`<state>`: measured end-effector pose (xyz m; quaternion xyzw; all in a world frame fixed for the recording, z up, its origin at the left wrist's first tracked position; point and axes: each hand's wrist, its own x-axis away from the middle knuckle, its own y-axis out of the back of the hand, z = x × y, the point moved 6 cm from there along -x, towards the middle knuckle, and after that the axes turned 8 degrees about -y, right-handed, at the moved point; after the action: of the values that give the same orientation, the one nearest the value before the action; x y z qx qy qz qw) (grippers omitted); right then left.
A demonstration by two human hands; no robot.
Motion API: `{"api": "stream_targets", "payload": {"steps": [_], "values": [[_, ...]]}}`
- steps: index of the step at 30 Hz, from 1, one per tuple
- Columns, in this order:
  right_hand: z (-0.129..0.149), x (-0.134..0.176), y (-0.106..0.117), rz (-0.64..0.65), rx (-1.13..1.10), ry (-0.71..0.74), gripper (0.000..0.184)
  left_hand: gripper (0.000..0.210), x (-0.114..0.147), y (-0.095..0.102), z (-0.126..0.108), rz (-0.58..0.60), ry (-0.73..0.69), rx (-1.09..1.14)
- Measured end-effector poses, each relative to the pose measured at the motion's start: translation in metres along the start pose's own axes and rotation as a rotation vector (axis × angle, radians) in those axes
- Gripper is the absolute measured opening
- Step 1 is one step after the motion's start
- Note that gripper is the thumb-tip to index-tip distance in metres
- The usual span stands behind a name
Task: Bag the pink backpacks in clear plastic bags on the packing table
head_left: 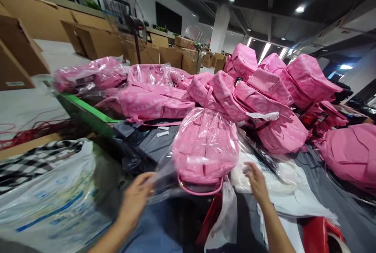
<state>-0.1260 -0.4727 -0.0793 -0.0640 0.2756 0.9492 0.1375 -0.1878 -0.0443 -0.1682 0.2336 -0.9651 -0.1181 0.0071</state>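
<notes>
A broad work table covered in dark grey sheeting (152, 147) carried the goods, with a bright green rail (88, 112) along its left edge. Directly on it lay a heap of pink patterned fabric backpacks (264, 100), some bare and some in clear plastic bags. Nearest the front edge stood one pink backpack wrapped in a clear plastic bag (205, 149). Beside it on the right lay a stack of flat white and clear plastic bags (282, 184).

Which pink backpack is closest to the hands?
The bagged pink backpack standing front and centre in clear plastic. The left hand touches its plastic; the right hand is beside it. The other pink backpacks lie piled farther back.
</notes>
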Motion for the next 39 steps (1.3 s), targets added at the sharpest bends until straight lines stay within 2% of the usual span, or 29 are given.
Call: {"api": "stream_targets", "payload": {"steps": [1, 2, 3, 4, 5, 6, 7, 8, 11, 14, 17, 20, 23, 26, 28, 30, 32, 34, 37, 39], "values": [[-0.013, 0.011, 0.022, -0.076, 0.008, -0.049, 0.046, 0.077, 0.005, 0.018, 0.015, -0.106, 0.035, 0.029], [-0.028, 0.027, 0.039, -0.135, 0.034, -0.110, 0.046, 0.075, 0.014, 0.028, 0.033, -0.160, 0.089, 0.068], [-0.044, 0.048, 0.049, -0.146, 0.069, -0.182, 0.046, 0.074, 0.026, 0.026, 0.052, -0.116, 0.169, 0.125], [-0.058, 0.073, 0.051, -0.119, 0.101, -0.252, 0.045, 0.077, 0.041, 0.011, 0.070, 0.024, 0.264, 0.200], [-0.069, 0.100, 0.045, -0.065, 0.128, -0.304, 0.048, 0.088, 0.061, -0.014, 0.084, 0.262, 0.366, 0.249], [-0.076, 0.127, 0.033, -0.001, 0.136, -0.343, 0.055, 0.095, 0.080, -0.039, 0.091, 0.463, 0.371, 0.255], [-0.076, 0.152, 0.020, -0.013, 0.127, -0.331, 0.058, 0.092, 0.095, -0.061, 0.093, 0.596, 0.295, 0.202], [-0.072, 0.172, 0.004, -0.042, 0.135, -0.286, 0.058, 0.086, 0.107, -0.081, 0.092, 0.666, 0.200, 0.134], [-0.042, 0.201, -0.051, -0.109, 0.205, -0.083, 0.051, 0.061, 0.124, -0.129, 0.078, 0.704, -0.070, -0.024], [-0.016, 0.192, -0.080, -0.270, 0.429, 0.093, 0.040, 0.054, 0.126, -0.158, 0.060, 0.685, -0.199, -0.074], [-0.014, 0.182, -0.080, -0.328, 0.631, 0.178, 0.012, 0.057, 0.124, -0.165, 0.043, 0.638, -0.245, -0.022], [-0.031, 0.194, -0.065, -0.264, 0.627, 0.133, 0.017, 0.053, 0.132, -0.156, 0.021, 0.648, -0.331, -0.008], [-0.043, 0.216, -0.054, -0.175, 0.579, 0.060, 0.026, 0.048, 0.147, -0.150, -0.006, 0.721, -0.370, 0.004], [-0.045, 0.230, -0.057, -0.082, 0.646, 0.025, 0.037, 0.045, 0.160, -0.162, -0.030, 0.846, -0.316, 0.036], [-0.046, 0.235, -0.058, -0.083, 0.681, 0.001, 0.042, 0.042, 0.166, -0.174, -0.038, 0.927, -0.337, 0.049], [-0.045, 0.238, -0.058, -0.134, 0.657, 0.007, 0.044, 0.038, 0.169, -0.180, -0.041, 0.937, -0.551, 0.044], [-0.042, 0.239, -0.057, -0.189, 0.589, 0.052, 0.044, 0.033, 0.169, -0.175, -0.039, 0.825, -0.884, 0.008], [-0.040, 0.239, -0.057, -0.213, 0.559, 0.094, 0.054, 0.036, 0.167, -0.169, -0.035, 0.704, -1.146, -0.071], [-0.043, 0.234, -0.056, -0.198, 0.689, 0.067, 0.075, 0.030, 0.155, -0.170, -0.040, 0.699, -1.318, -0.244], [-0.047, 0.232, -0.057, -0.190, 0.806, 0.047, 0.085, 0.028, 0.149, -0.171, -0.057, 0.650, -1.469, -0.321]]}}
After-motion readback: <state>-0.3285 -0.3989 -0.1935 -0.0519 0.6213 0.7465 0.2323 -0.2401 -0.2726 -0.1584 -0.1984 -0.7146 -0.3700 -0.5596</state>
